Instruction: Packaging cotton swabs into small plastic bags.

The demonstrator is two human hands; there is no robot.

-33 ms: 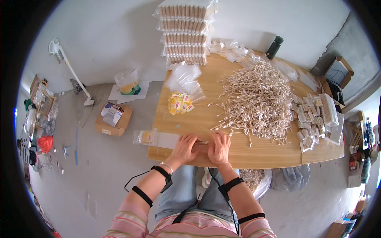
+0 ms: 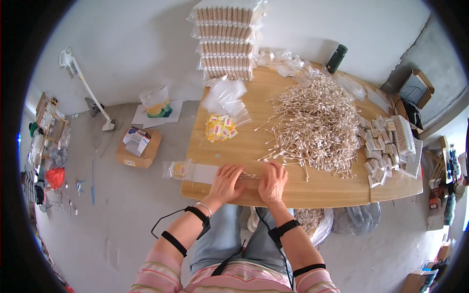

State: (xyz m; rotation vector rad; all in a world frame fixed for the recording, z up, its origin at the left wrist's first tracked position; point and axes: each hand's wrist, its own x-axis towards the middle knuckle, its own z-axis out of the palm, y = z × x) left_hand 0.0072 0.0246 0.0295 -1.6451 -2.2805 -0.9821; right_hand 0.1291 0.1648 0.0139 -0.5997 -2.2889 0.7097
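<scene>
Pale walls and a grey floor surround the wooden surface (image 2: pixel 234 152) where I work. Close to its near edge, a small bundle of swabs (image 2: pixel 249 175) lies sideways between my two hands. My left fingers (image 2: pixel 233 170) curl over its left end; my right fingers (image 2: pixel 274 169) are bent beside its other end. How tightly either set closes I cannot tell, since the backs of my hands hide the contact. Flanking both ends probably keeps the thin sticks lined up.

Just left of my hands, a white strip (image 2: pixel 205 173) lies flat, and beyond it a clear bag (image 2: pixel 181 170) with a yellow insert juts past the table edge. Farther up are yellow packets (image 2: pixel 221 128) and clear plastic bags (image 2: pixel 225 97), likely set there for my left side to reach. To my right spreads the big heap of loose swabs (image 2: pixel 315 127), with white packs (image 2: pixel 383 146) beyond it, perhaps pushed aside to leave my front strip free. At the back, bagged bundles (image 2: pixel 227 41) stand stacked, neatly layered, presumably to save room.
</scene>
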